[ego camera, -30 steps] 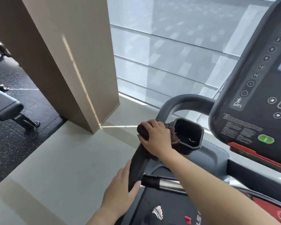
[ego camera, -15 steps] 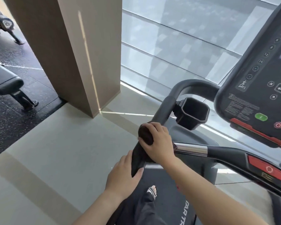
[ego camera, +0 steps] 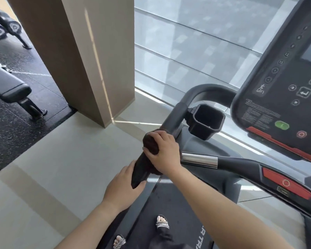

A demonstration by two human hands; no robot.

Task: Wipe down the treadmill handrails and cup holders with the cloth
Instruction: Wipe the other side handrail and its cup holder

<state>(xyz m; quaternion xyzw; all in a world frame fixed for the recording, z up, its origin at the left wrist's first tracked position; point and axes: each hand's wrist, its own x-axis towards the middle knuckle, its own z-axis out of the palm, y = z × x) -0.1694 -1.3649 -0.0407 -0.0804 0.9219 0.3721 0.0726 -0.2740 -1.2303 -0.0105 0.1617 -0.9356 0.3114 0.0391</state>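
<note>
**Two hands on the left rail, cloth sliding back toward me**

Both of my hands are on the left handrail point(ego camera: 171, 121). My right hand point(ego camera: 164, 152) is clenched around the dark cloth point(ego camera: 151, 144), which is wrapped over the rail, and my left hand point(ego camera: 123, 186) cups the rail's near end just below it, fingers curled around the tip. A second ago my right hand and the cloth were up beside the cup holder point(ego camera: 207, 121), touching its rim; now the holder stands clear beyond my knuckles and the cloth sits lower on the rail. I judge that I am drawing the wipe down the rail's length toward my left hand, so the upper stretch is likely done, while the short end under my left palm is not yet covered. The cross bar with the shiny metal sleeve point(ego camera: 199, 159), right of my right wrist, looks untouched.

Readable writing is scarce: the console point(ego camera: 276, 97) past my right hand shows "15" and "12" among its round buttons, its fine print is too small, and the belt point(ego camera: 180, 209) beneath my arms shows only partial letters, "TR".
</note>
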